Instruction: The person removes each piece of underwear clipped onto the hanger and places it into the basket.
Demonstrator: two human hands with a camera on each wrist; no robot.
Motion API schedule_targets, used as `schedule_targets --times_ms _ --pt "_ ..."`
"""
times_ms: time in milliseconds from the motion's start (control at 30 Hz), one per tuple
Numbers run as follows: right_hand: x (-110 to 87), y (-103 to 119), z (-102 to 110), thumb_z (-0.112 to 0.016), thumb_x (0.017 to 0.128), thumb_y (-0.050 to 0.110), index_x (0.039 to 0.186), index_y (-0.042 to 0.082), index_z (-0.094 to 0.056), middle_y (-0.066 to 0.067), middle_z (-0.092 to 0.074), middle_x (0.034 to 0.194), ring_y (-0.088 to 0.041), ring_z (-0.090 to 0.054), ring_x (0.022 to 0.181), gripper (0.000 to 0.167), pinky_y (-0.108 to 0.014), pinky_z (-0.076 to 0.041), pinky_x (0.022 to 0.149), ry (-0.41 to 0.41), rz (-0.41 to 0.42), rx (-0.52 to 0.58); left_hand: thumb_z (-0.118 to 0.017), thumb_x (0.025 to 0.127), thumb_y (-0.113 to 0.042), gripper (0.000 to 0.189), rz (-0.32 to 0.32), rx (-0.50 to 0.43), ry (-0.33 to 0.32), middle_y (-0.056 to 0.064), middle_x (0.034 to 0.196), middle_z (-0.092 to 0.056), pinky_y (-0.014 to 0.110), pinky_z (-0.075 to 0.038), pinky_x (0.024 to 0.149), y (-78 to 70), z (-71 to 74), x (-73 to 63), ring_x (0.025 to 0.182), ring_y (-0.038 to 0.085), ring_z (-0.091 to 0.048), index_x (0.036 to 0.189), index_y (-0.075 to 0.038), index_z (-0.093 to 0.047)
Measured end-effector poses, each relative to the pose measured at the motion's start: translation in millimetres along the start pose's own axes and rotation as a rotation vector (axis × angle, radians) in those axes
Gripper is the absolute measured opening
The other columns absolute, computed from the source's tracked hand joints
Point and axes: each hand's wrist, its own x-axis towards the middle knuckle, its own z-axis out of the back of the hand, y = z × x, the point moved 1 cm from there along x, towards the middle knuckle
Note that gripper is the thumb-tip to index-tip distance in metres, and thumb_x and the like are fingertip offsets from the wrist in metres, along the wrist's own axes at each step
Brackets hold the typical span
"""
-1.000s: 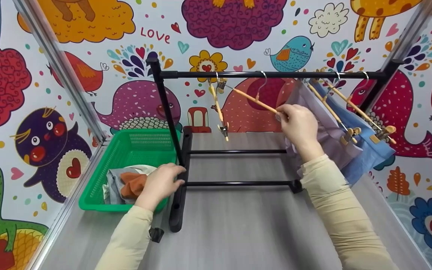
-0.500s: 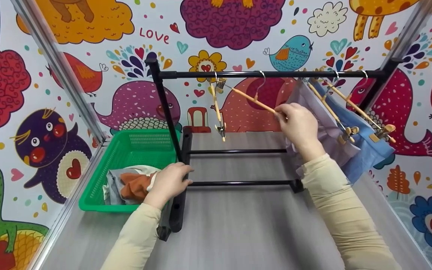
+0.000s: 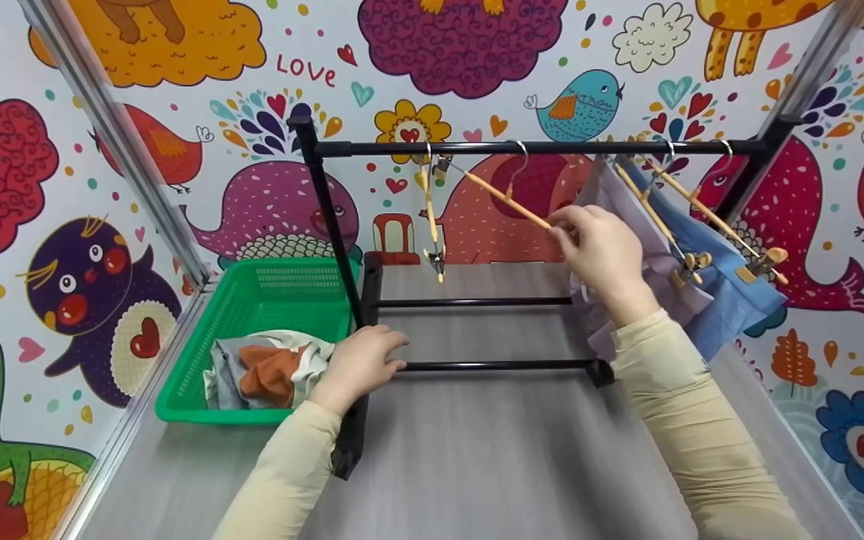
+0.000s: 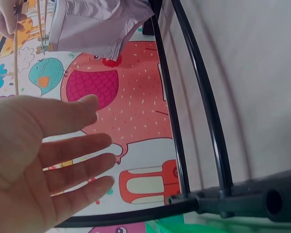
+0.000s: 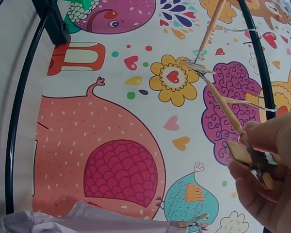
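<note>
My right hand [image 3: 601, 251] holds the near end of a bare wooden clip hanger [image 3: 507, 196], which hooks over the black rail. In the right wrist view, thumb and fingers pinch around that end's clip [image 5: 240, 153]. My left hand [image 3: 363, 366] hovers in front of the rack's left upright, holding nothing. Its fingers reach out straight and spread in the left wrist view. Another bare clip hanger [image 3: 432, 217] hangs to the left. On the right, two hangers carry a lilac garment [image 3: 612, 187] and a blue garment [image 3: 739, 307].
A black clothes rack with a top rail [image 3: 552, 148] and lower bars [image 3: 492, 366] stands on the grey table [image 3: 477, 465]. Left of it sits a green basket [image 3: 177, 360] with crumpled clothes [image 3: 267, 375] inside. A cartoon-printed wall [image 3: 477, 45] rises behind.
My left hand has moved rightward, from beside the basket to in front of the rack's left upright. The right hand stays on the hanger's end. The left bare hanger has swung slightly.
</note>
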Motion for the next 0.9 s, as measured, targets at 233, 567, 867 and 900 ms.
schedule_targets --times_ms 233,567,867,900 --pt "-3.9 -3 9 -0.070 0.094 0.026 0.111 0.008 -0.072 -0.011 -0.069 0.100 -0.028 -0.061 0.085 0.025 -0.047 -0.049 0.075 0.000 0.003 0.015 -0.079 0.085 -0.018 0.027 -0.017 0.003 0.013 0.007 0.099 -0.070 0.041 -0.054 0.077 -10.3 -5.5 8.0 0.091 0.026 -0.066 0.110 -0.009 -0.073" --pt "-9.0 -6 30 -0.073 0.091 0.032 0.112 0.008 -0.071 -0.012 -0.069 0.106 -0.032 -0.063 0.093 0.033 -0.051 -0.049 0.081 -0.008 -0.016 0.011 -0.078 0.086 -0.025 0.033 -0.034 -0.005 0.053 0.007 0.105 -0.071 0.042 -0.054 0.080 -24.1 -4.6 19.2 0.097 0.026 -0.066 0.115 -0.010 -0.073" --pt "-13.9 -9 49 -0.071 0.093 0.031 0.118 0.005 -0.069 -0.017 -0.069 0.113 -0.035 -0.062 0.095 0.036 -0.053 -0.048 0.081 -0.007 -0.001 -0.029 -0.078 0.086 -0.028 0.035 -0.063 -0.011 0.091 0.008 0.105 -0.070 0.044 -0.054 0.080 -33.5 -4.6 25.3 0.096 0.028 -0.065 0.116 -0.011 -0.071" --pt "-14.3 -9 51 -0.071 0.092 0.030 0.117 0.005 -0.069 -0.017 -0.069 0.112 -0.035 -0.061 0.094 0.036 -0.053 -0.048 0.080 -0.013 0.003 -0.040 -0.078 0.086 -0.029 0.036 -0.067 -0.012 0.094 0.008 0.106 -0.070 0.044 -0.053 0.081 -34.4 -4.5 26.1 0.097 0.028 -0.065 0.117 -0.011 -0.071"
